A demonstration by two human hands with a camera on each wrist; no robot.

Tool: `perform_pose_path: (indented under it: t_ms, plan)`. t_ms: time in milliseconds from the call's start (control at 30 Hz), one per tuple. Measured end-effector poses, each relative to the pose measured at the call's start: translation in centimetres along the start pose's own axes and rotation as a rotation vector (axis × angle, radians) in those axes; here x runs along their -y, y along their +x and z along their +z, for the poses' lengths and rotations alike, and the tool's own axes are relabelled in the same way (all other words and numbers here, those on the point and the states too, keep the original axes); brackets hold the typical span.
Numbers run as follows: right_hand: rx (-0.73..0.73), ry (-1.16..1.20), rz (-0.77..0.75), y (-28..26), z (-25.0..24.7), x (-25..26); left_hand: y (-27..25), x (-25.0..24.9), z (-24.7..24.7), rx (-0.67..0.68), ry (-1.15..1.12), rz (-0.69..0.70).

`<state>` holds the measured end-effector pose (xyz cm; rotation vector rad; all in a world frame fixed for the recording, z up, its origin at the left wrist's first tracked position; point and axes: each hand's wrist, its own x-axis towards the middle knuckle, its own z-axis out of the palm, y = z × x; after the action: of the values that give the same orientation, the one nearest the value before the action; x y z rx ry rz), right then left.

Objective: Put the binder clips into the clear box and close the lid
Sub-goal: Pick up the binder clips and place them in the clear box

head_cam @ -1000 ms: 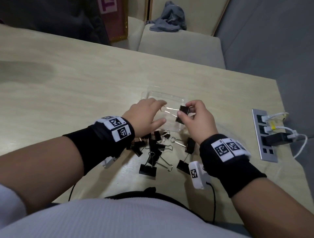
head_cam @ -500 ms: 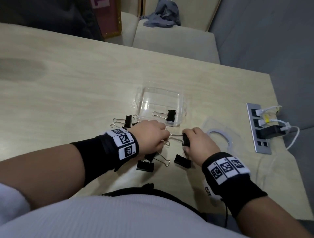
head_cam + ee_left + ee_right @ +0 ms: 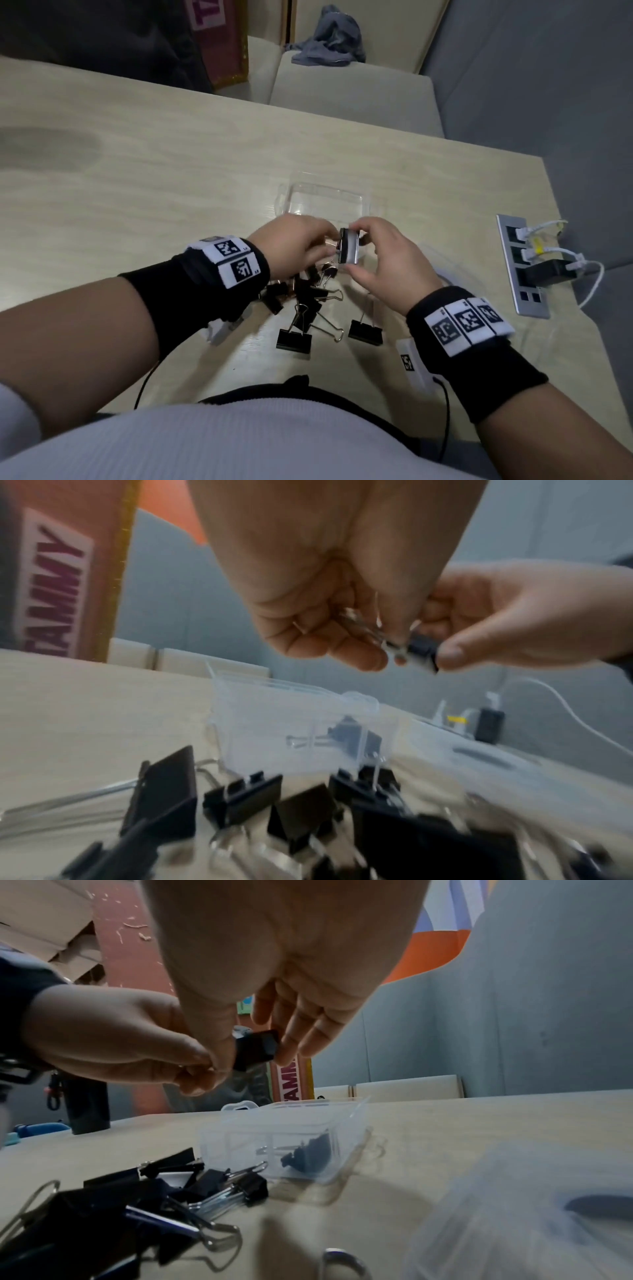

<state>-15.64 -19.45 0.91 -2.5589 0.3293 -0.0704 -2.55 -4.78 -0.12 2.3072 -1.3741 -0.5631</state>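
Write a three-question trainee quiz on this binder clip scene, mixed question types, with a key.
1. True or false: the clear box already holds one binder clip.
2. Which hands grip the lifted clip? A) left hand only B) right hand only C) both
3. Fill in: the loose clips lie on the table, on the box's ____ side as the head view shows it.

Key: 1 true; 2 C; 3 near.

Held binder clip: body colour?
Black, with silver wire handles. The held binder clip shows best in the right wrist view.
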Motion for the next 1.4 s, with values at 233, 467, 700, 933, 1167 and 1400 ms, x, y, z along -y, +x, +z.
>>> perform_pose_path:
  t_ms: [233, 467, 700, 933, 1167, 1400]
  plan:
    - [0.388, -0.24, 0.276, -1.6, 0.3, -0.8, 1.6, 1.0, -4.0, -0.118, 0.11, -0.207]
    - [0.676, -0.444, 0.326, -4.4, 3.0, -2.1, 4.4, -0.6, -4.0, 0.095, 0.368, -0.192]
    - [0.624, -0.291, 0.321, -4.3, 2.2, -2.5, 5.8, 0.9, -1.3, 0.133, 0.173, -0.126]
    - [0.264, 0.048, 0.362, -2.4, -1.8, -1.5, 5.4, 2.4, -0.8, 0.179, 0.449, -0.096]
    - [0.158, -0.095, 0.127, 3.0, -1.4, -1.4, 4.9, 2.7, 0.1, 0.255, 0.627, -0.052]
    - [0.21, -0.254, 0.07, 6.4, 0.9, -2.5, 3.8, 4.3, -0.5, 0.132, 0.616, -0.014]
